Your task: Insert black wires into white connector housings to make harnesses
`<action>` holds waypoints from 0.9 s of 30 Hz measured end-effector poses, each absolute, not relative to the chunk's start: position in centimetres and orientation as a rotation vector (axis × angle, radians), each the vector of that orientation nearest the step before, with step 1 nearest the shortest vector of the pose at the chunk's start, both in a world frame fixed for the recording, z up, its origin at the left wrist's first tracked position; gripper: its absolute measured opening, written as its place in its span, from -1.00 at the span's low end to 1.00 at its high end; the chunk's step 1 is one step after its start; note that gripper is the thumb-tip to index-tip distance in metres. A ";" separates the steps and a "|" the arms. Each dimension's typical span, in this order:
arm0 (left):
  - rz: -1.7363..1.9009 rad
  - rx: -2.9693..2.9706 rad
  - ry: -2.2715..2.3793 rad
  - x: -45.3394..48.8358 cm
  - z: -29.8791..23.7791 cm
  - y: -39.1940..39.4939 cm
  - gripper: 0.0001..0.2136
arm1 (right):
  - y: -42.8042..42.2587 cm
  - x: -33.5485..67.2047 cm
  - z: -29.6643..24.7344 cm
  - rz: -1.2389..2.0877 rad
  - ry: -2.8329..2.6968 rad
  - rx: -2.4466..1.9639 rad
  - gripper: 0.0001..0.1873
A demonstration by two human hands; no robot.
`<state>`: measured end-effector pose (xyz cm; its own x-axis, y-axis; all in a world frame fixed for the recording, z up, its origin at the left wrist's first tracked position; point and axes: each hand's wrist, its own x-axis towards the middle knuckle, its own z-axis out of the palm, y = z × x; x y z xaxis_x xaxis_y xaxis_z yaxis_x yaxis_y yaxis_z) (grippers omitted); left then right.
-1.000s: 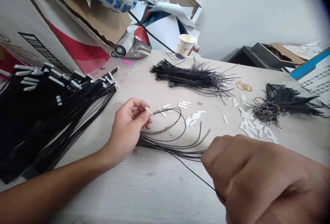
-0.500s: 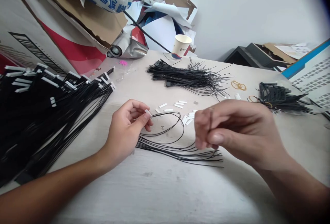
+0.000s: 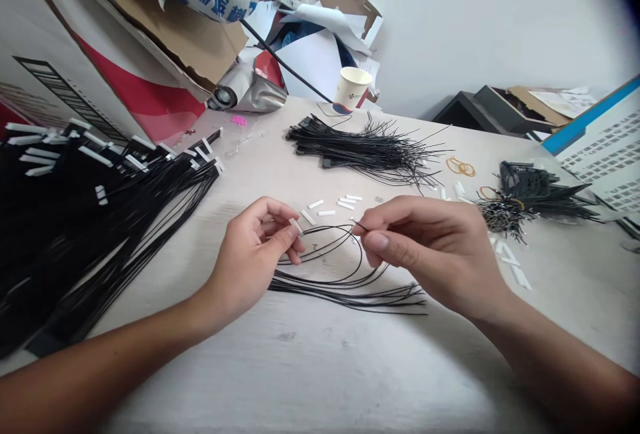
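My left hand point(image 3: 250, 257) pinches a small white clip point(image 3: 296, 225) between thumb and forefinger, with several thin black cords point(image 3: 345, 291) trailing from under it across the table. My right hand point(image 3: 430, 247) is just to the right, its thumb and forefinger pinched on the tip of one black cord point(image 3: 358, 225) that loops back toward the left hand. The two pinches are a short gap apart. Loose white clips point(image 3: 330, 206) lie on the table just beyond both hands.
A big pile of black cords with white clips point(image 3: 90, 214) fills the left side. A bundle of plain black cords point(image 3: 370, 147) lies at the back centre, another bundle point(image 3: 530, 194) at the right beside rubber bands point(image 3: 461, 167). A paper cup point(image 3: 353, 89) and cardboard boxes point(image 3: 125, 41) stand behind.
My right hand came up from the near right edge, moved left and now pinches a cord tip close to the left hand. The left hand kept its clip nearly still.
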<state>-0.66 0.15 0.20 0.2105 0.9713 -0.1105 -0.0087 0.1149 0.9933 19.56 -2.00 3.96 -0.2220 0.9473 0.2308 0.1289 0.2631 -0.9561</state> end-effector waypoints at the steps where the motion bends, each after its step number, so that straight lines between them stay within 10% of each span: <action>1: 0.975 1.188 1.086 -0.7 0.1 0.2 -0.94 | -1.9 19.3 3.8 0.998 -1.607 -1.066 -0.95; 10: 0.926 1.177 1.074 -0.6 0.4 -0.1 -0.95 | -0.9 17.5 1.7 0.504 -1.857 -1.135 -0.83; 27: 0.910 1.090 1.072 -0.4 0.7 -0.2 -0.94 | -1.3 17.1 1.0 0.617 -1.851 -1.172 -0.81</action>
<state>-0.42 -0.22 0.68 0.2459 0.9460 -0.2113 -0.0555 0.2313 0.9713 17.15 -1.29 1.04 -0.2111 0.8967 0.3890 0.4841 0.4417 -0.7554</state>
